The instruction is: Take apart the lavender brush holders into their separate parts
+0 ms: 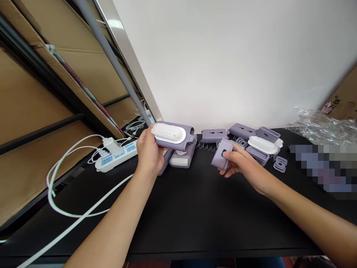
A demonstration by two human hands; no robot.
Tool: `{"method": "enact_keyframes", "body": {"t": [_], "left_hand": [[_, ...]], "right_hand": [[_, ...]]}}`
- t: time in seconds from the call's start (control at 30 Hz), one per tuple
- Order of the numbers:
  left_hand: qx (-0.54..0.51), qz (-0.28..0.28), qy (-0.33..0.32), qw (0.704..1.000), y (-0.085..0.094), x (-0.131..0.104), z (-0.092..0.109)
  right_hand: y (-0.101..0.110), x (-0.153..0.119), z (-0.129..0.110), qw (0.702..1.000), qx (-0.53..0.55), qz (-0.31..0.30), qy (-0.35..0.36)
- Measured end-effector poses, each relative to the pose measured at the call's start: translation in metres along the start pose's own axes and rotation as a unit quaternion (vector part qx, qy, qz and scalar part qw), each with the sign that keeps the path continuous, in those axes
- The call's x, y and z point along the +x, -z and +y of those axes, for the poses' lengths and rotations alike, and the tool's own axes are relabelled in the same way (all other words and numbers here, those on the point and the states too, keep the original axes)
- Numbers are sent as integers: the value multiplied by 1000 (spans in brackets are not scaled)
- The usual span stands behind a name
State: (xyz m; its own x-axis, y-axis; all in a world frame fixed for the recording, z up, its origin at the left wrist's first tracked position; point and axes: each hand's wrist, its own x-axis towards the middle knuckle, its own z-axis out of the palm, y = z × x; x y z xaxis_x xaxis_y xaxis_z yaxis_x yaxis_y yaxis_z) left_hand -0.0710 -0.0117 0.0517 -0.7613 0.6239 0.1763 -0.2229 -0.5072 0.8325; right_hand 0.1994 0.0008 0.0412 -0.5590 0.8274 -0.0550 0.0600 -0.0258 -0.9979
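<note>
My left hand [150, 152] is closed around a purple plastic housing with a white-bristled brush head [169, 133] on its upper face. The housing's right end is open. In my right hand [237, 162] is a short purple cap [222, 153] with a dark slot, gripped between thumb and fingers and held apart from the housing. Below the left hand, a purple case with a clear end [181, 160] lies on the black table, partly covered. A thin metal spring [206, 146] rests between the hands. Right of the right hand lies another white brush head [262, 145] among purple parts.
A white power strip [118, 154] with plugs and looping white cables [69, 214] occupies the left side. Purple housings [214, 135] lie near the white wall [223, 63]. A flat purple plate [280, 164] and crumpled clear plastic [323, 124] are at right.
</note>
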Motion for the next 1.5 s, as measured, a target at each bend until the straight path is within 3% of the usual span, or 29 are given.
{"method": "enact_keyframes", "body": {"t": [0.3, 0.43, 0.6, 0.77, 0.93, 1.07, 1.13, 1.23, 1.27, 1.33, 1.43, 1.5], "left_hand": [[-39, 65, 11, 997, 13, 23, 6], [-20, 53, 46, 997, 11, 21, 6], [83, -78, 139, 984, -8, -20, -3], [199, -238, 282, 908, -18, -76, -11], [252, -331, 327, 848, -14, -102, -19], [308, -372, 283, 829, -9, -100, -23], [384, -399, 188, 811, -8, -95, -22], [518, -443, 1, 732, -6, -87, -19], [538, -443, -34, 716, -6, -84, -18], [525, -400, -50, 750, -5, -78, -16], [424, -302, -72, 851, -4, -68, -15], [359, -290, -85, 883, -2, -61, -16]], "right_hand": [[20, 4, -7, 990, 44, 113, 76], [34, 7, -12, 982, 66, 143, 104], [42, 15, -12, 969, 93, 189, 132], [46, 20, -9, 959, 101, 228, 133], [49, 21, -9, 960, 93, 228, 133], [50, 21, -9, 962, 90, 221, 129], [50, 21, -10, 963, 88, 221, 127], [50, 21, -9, 963, 91, 217, 130], [50, 21, -9, 963, 95, 214, 131], [50, 20, -10, 964, 107, 204, 135], [48, 17, -12, 966, 127, 175, 139], [46, 14, -13, 970, 133, 153, 133]]}}
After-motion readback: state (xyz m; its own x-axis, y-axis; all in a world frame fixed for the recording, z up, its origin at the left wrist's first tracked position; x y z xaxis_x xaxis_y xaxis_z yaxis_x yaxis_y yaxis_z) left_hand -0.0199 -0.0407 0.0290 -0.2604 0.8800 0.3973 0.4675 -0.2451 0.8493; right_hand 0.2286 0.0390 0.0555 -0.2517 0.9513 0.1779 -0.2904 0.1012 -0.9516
